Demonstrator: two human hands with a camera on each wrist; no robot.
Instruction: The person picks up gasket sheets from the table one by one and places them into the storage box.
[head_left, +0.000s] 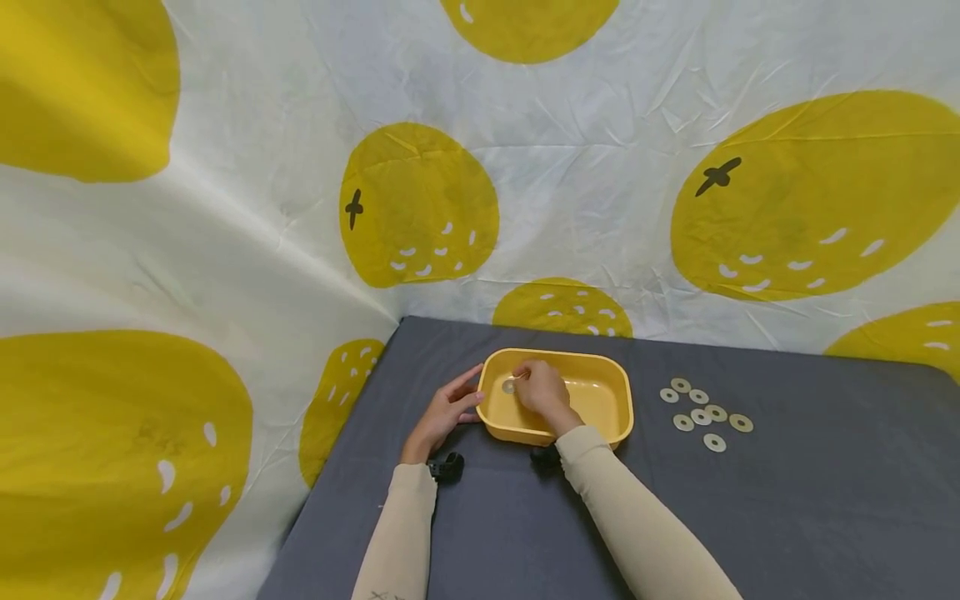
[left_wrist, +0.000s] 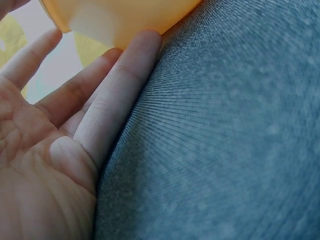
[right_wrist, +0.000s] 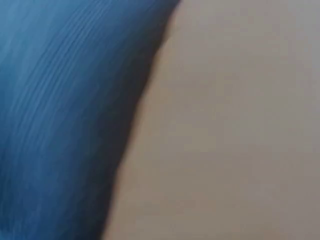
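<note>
A yellow rectangular tray (head_left: 555, 435) with raised walls stands on the dark cloth. At its left end my left hand (head_left: 442, 417) touches the wall, thumb near the rim and the other fingers stretched along the outside. In the left wrist view those straight fingers (left_wrist: 107, 102) meet the tray wall (left_wrist: 112, 22). My right hand (head_left: 543, 390) reaches inside the tray with curled fingers. Right by its fingertips is a pale round washer (head_left: 508, 386); I cannot tell whether they pinch anything. The right wrist view holds only blurred cloth and a plain tan surface.
Several flat metal washers (head_left: 715, 442) lie loosely grouped on the dark tablecloth (head_left: 840, 483) to the right of the tray, some overlapping. A white curtain with yellow fruit prints (head_left: 420, 204) hangs behind and along the left edge of the table.
</note>
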